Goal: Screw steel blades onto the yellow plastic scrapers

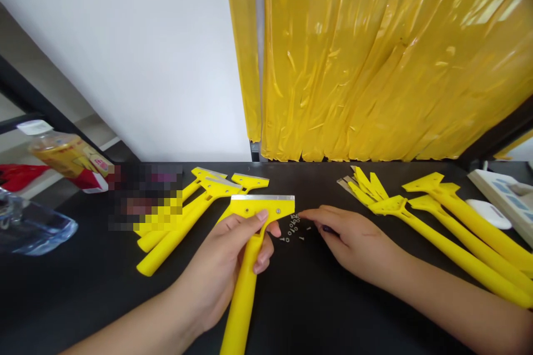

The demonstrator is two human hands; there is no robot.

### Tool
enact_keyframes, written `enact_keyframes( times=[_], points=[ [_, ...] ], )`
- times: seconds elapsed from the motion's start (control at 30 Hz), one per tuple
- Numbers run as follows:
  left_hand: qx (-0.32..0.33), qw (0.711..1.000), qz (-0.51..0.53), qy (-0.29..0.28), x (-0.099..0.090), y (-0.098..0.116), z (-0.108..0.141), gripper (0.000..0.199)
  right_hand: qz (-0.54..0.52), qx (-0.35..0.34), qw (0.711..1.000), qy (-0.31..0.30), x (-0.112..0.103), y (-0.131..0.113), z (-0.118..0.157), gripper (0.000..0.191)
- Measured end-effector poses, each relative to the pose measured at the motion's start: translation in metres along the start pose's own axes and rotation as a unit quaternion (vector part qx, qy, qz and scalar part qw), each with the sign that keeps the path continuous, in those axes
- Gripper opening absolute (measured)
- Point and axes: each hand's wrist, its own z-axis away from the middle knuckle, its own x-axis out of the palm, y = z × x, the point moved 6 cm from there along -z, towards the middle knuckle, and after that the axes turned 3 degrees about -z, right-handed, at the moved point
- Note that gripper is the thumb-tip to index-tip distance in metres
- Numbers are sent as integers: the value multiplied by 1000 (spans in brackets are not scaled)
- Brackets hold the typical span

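Observation:
My left hand point(237, 255) is wrapped round a yellow scraper point(241, 299), its thumb pressed on the flat head. A metal blade point(266, 197) runs along the scraper's top edge. One screw point(278, 211) sits in the head's right hole; the left hole looks dark. My right hand point(350, 233) rests on the black table with its index finger at a scatter of small screws and nuts point(291, 228). Its other fingers curl round a dark object point(330, 229), mostly hidden, whose kind I cannot make out.
Several yellow scrapers point(179, 222) lie left; more scraper handles point(449, 244) lie right. Loose yellow pieces point(368, 186) are piled behind my right hand. A bottle point(66, 150) and clear plastic packaging point(33, 224) stand far left. A power strip point(499, 194) and white case point(488, 214) lie far right.

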Motion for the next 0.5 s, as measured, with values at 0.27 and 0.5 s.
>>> enact_keyframes(
  times=[0.27, 0.5],
  points=[
    [-19, 997, 54, 51, 4, -3, 3, 19, 87, -34, 995, -17, 9, 0, 3, 51],
    [-104, 992, -5, -70, 20, -24, 12, 30, 91, -44, 994, -41, 6, -4, 0, 46]
  ],
)
